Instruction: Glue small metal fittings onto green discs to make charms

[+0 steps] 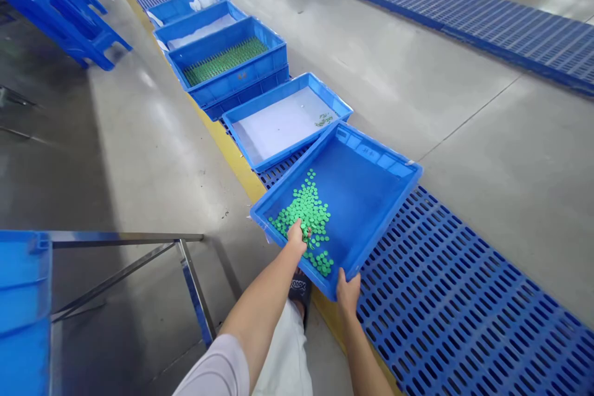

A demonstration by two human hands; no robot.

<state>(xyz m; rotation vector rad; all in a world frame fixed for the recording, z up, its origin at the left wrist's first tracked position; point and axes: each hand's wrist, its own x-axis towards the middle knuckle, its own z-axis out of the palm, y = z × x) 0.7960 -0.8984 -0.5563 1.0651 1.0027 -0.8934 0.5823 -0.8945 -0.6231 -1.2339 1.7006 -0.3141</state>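
Observation:
A shallow blue tray (366, 198) sits at an angle close to me, its near corner towards my body. Small round green discs (306, 204) lie loose in its left part, spread in a single heap with some scattered singly. My left hand (297, 237) reaches over the near left wall into the heap, fingers curled around a few of the discs; the fingertips are partly hidden. My right hand (348, 291) grips the tray's rim at the near right corner, thumb on top and the other fingers below.
Beyond it stands a blue tray lined with white paper (273, 124), holding a few green pieces. Stacked trays (241, 77), the top one full of green pieces, follow. Slatted blue pallets (464, 297) run beneath. A metal frame (185, 284) and blue stools (69, 18) stand left.

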